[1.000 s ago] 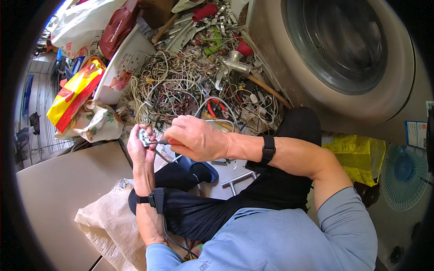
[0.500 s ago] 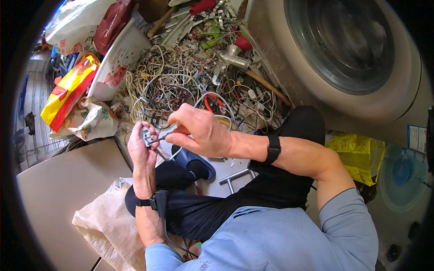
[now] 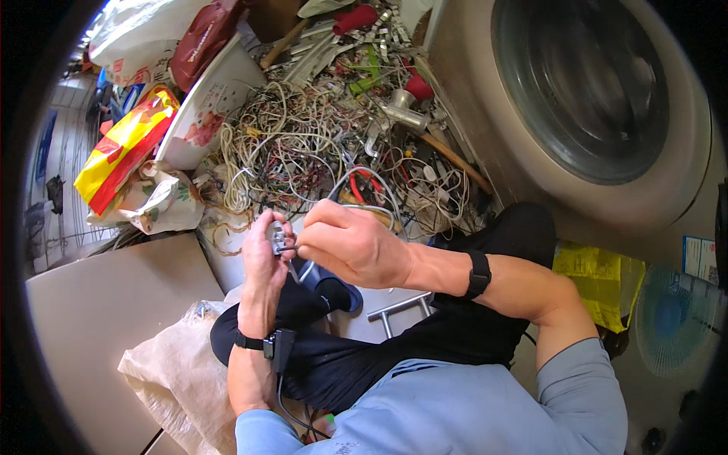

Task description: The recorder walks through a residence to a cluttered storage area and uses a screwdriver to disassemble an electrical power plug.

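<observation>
My left hand [image 3: 260,250] is closed around a small grey fitting [image 3: 278,236] with light metal-looking parts on its face. A grey cable [image 3: 294,274] shows just below it. Close by on the right, my right hand [image 3: 355,246] is curled in a fist. From its fingertips a thin dark rod-like piece [image 3: 289,249] points left and meets the fitting; whether it is a tool's shaft or a wire I cannot tell. Past both hands spreads a tangled heap of cables [image 3: 292,144], with red-handled pliers [image 3: 355,184] at its near edge.
A silver washing machine [image 3: 462,114] stands at the right. At the left are a white tub [image 3: 178,144], a yellow-and-red bag [image 3: 125,152] and a beige panel [image 3: 121,303]. A metal T-shaped bar [image 3: 400,306] lies between my legs. A wooden handle [image 3: 455,161] crosses the heap.
Both hands have shifted a little to the right and down in the picture and sit closer together. Less of the thin dark piece shows between them. The view has tilted slightly.
</observation>
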### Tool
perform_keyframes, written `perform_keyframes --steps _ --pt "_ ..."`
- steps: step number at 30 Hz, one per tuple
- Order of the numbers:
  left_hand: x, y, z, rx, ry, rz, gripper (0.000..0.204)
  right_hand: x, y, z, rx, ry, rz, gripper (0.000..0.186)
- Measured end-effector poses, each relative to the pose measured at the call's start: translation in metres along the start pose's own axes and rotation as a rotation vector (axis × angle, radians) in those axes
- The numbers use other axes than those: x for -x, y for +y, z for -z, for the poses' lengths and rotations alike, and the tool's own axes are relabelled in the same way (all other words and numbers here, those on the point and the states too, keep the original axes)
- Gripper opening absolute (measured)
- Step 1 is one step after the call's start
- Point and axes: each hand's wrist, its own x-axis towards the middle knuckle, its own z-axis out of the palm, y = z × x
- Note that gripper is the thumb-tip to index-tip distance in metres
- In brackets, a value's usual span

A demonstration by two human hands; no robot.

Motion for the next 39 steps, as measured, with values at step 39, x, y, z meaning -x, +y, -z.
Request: perform_keyframes --steps 39 --pt "-0.013 0.009 0.01 0.145 0.106 -0.102 0.018 -0.021 0.022 -0.016 -0.062 0.018 -0.329 0.031"
